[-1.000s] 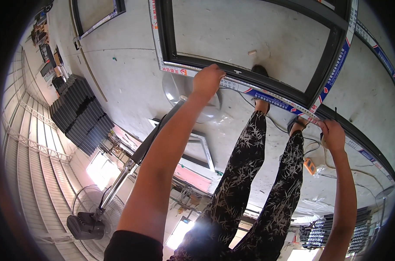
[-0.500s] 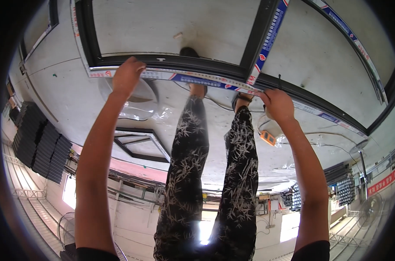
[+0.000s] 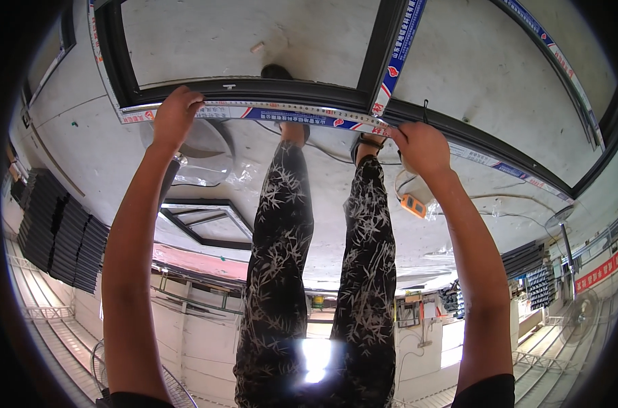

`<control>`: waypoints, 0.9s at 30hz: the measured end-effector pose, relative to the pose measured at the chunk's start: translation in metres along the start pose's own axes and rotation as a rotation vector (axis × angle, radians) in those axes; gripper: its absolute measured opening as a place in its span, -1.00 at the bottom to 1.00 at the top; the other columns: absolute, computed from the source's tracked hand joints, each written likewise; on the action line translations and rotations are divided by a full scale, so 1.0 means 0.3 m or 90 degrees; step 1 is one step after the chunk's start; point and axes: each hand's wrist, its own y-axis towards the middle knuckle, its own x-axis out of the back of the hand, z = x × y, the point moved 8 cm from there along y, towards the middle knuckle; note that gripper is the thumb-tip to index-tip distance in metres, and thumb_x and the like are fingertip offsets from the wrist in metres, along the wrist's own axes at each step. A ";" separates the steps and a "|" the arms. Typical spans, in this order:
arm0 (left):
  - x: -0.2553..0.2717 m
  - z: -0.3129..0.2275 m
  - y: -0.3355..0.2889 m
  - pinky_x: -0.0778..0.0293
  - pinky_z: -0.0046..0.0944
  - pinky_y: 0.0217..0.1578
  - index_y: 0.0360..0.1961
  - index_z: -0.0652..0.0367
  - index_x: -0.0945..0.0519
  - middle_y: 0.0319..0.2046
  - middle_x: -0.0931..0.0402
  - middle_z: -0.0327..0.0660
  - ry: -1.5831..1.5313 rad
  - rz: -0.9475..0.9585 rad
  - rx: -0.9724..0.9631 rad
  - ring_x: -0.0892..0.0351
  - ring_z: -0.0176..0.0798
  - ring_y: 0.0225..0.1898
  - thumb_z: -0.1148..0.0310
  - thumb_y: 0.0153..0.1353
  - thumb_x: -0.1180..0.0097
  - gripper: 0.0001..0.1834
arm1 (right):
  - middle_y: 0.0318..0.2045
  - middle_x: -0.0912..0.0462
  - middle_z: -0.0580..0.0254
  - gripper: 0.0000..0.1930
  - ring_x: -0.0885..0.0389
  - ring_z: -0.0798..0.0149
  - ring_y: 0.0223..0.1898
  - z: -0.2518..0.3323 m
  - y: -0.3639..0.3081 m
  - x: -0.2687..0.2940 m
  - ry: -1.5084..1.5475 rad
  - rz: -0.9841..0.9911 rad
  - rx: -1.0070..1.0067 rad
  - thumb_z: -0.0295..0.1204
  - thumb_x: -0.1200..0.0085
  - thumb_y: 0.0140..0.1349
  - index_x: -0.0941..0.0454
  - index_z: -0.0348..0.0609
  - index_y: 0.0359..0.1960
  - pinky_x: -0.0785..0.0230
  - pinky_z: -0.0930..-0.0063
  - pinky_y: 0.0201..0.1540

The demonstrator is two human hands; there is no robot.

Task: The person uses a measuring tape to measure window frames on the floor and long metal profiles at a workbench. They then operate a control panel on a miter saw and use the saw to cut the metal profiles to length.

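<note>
A large dark window frame [image 3: 288, 90] lies on the floor in front of me, its edges covered with white and blue printed film [image 3: 275, 117]. Along its near bar stretches a tape measure blade [image 3: 281, 106], pulled straight between my hands. My left hand [image 3: 173, 117] is closed on the blade near the frame's left corner, fingertips pressed together. Near the upright crossbar [image 3: 383, 61], my right hand [image 3: 423, 151] is wrapped round the tape's other end; its case is mostly hidden in the palm, and a thin black strap stands up behind the fingers.
Both my feet stand by the near bar, one reaching under it. Behind lie a small dark frame [image 3: 207, 223], an orange device [image 3: 413, 206] by a cable, and clear plastic scraps. Stacked dark profiles [image 3: 64, 231] are at left; a stand fan [image 3: 560, 217] is at right.
The whole view has shifted slightly, so frame and hands sit a little further left. Both hands keep their hold on the tape along the near bar.
</note>
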 end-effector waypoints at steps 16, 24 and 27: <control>-0.003 -0.009 0.006 -0.35 -0.21 -0.34 -0.38 0.20 -0.56 -0.42 -0.42 -0.14 0.005 0.017 0.000 -0.46 -0.06 -0.34 0.44 0.04 -0.09 -0.89 | -0.56 -0.54 0.04 -0.57 -0.53 -0.02 -0.45 -0.008 0.009 -0.005 0.000 -0.044 0.009 -0.05 0.14 0.19 -0.54 -0.15 -0.55 -0.36 0.14 -0.41; 0.007 -0.008 0.006 -0.38 -0.14 -0.30 -0.38 0.14 -0.55 -0.36 -0.43 -0.14 0.046 0.018 -0.016 -0.47 -0.02 -0.29 0.39 0.05 -0.07 -0.89 | -0.48 -0.58 0.10 -0.61 -0.55 0.02 -0.37 -0.011 0.001 -0.018 0.002 -0.006 0.011 -0.08 0.13 0.17 -0.56 -0.12 -0.54 -0.39 0.17 -0.33; 0.072 -0.038 0.021 -0.39 -0.13 -0.25 -0.29 0.12 -0.52 -0.32 -0.44 -0.12 0.053 -0.004 0.037 -0.45 0.00 -0.21 0.36 0.05 -0.08 -0.82 | -0.52 -0.55 0.04 -0.62 -0.54 -0.03 -0.40 0.009 -0.014 0.058 -0.007 -0.061 0.061 -0.10 0.10 0.16 -0.53 -0.13 -0.58 -0.38 0.12 -0.33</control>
